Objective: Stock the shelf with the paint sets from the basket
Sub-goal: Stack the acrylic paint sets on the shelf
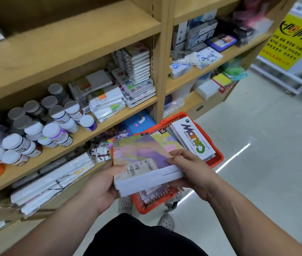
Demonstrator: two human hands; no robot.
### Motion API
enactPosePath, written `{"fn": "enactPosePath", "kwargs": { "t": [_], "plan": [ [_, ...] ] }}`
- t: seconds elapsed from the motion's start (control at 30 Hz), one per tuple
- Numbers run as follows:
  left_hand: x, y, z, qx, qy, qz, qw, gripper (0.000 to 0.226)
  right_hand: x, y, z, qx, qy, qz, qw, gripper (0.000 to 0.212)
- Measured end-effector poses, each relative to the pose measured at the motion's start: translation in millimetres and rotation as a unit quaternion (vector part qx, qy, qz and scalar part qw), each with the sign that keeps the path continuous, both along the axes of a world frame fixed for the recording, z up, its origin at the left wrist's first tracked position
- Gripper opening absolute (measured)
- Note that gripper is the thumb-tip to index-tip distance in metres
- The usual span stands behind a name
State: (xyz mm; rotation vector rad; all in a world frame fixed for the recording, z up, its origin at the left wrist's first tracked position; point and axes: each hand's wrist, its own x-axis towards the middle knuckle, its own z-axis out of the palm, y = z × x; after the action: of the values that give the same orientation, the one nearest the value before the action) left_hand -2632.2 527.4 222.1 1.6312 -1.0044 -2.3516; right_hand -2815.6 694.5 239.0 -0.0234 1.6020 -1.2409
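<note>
Pale wood makes up the shelf (109, 124), which fills the view from 9 to 12 o'clock. Its middle board is crowded with white-lidded paint jars (54, 132) close to the front edge, and a sleeve brushing past could tip one off. At 2 o'clock of them lie flat shelved sets (106, 100) in uneven piles that a careless push might topple. Near the centre, the left hand (98, 189) grips the near corner of two stacked pastel paint sets (142, 159), and the right hand (192, 169) pinches their far edge. The lower box sits offset and could slide free if either grip loosens. Beneath them, toward 4 o'clock, the red basket (216, 159) rests on the floor and holds more sets, with water colour boxes (192, 139) leaning upright at its far end.
</note>
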Motion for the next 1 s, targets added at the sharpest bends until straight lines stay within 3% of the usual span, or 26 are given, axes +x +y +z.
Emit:
{"fn": "enactPosePath", "kwargs": {
  "t": [0.13,0.3,0.4,0.57,0.73,1.0],
  "plan": [
    [1.4,-12.0,31.5,-0.071,0.055,-0.017,0.996,0.051,-5.8,-14.4,12.4,-0.069,-0.053,0.0,0.996,0.03],
    [10.7,-20.2,79.5,-0.174,0.144,-0.093,0.97,0.061,-8.5,-31.0,24.2,-0.138,-0.042,-0.019,0.989,0.049],
    [15.6,-28.6,105.0,-0.246,0.144,-0.12,0.951,0.068,-9.5,-41.5,32.4,-0.183,-0.032,-0.016,0.982,0.04],
    [19.5,-43.3,143.6,-0.389,0.123,-0.207,0.889,0.073,-5.6,-63.8,54.6,-0.285,-0.036,-0.041,0.957,0.028],
    [7.9,-78.0,161.5,-0.449,0.108,-0.198,0.865,0.077,-21.3,-95.1,94.1,-0.346,0.058,-0.055,0.935,0.039],
    [-28.2,-159.0,153.9,-0.457,0.139,-0.21,0.853,0.077,-40.6,-165.9,151.1,-0.395,0.186,-0.081,0.896,0.051]
  ]
}}
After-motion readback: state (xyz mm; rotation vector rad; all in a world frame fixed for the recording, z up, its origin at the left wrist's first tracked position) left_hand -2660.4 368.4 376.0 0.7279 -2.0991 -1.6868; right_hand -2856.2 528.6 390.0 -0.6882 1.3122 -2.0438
